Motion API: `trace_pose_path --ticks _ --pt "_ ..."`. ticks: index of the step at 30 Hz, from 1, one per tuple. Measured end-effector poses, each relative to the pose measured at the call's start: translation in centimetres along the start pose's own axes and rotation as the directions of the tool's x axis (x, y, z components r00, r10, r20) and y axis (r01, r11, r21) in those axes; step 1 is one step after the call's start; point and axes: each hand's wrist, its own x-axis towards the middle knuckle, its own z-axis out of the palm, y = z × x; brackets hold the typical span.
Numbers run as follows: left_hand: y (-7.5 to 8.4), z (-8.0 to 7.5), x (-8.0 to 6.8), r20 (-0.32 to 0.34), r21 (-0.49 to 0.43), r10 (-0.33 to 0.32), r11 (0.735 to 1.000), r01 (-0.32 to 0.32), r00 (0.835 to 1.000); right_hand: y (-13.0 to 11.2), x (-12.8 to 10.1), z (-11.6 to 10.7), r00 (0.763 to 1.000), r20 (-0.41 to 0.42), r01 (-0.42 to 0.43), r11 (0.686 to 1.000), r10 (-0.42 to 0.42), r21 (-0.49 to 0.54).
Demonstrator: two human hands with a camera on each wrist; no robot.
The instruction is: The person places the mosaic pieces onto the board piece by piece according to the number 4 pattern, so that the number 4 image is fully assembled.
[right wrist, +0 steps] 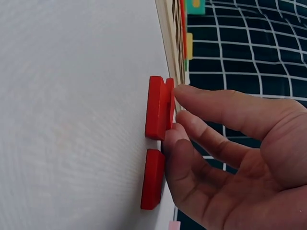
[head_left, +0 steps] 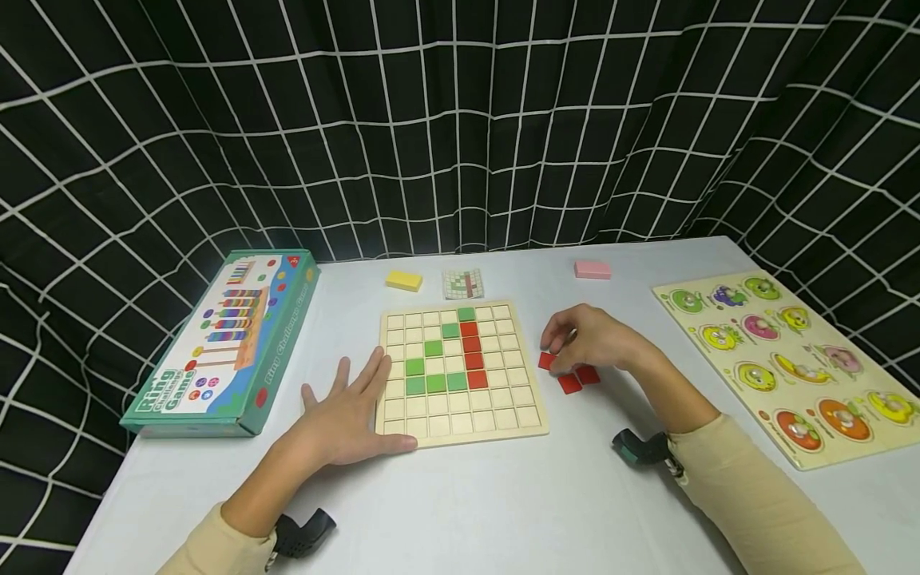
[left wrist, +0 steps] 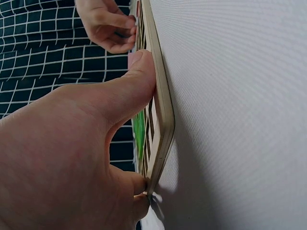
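Observation:
A wooden grid board lies on the table, bearing green tiles in a stepped line and a row, plus a column of red tiles. My left hand rests at its lower left corner, fingers spread along the left side and thumb on the front edge. The left wrist view shows that thumb on the board's rim. Right of the board, my right hand pinches a red tile between thumb and curled fingers, low over the table. Other loose red tiles lie beside and under that hand.
Behind the board lie a small pattern card, a yellow block and a pink block. A green game box stands at the left; a fruit puzzle board lies at the right. A black gridded curtain hangs behind.

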Motion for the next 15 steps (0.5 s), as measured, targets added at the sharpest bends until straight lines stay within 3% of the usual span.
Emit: trace_pose_path --ticks 15 --pt "0.08 -0.03 0.02 -0.002 0.021 -0.001 1.000 0.001 1.000 -0.31 0.14 0.62 0.999 -0.029 0.018 0.996 -0.021 -0.091"
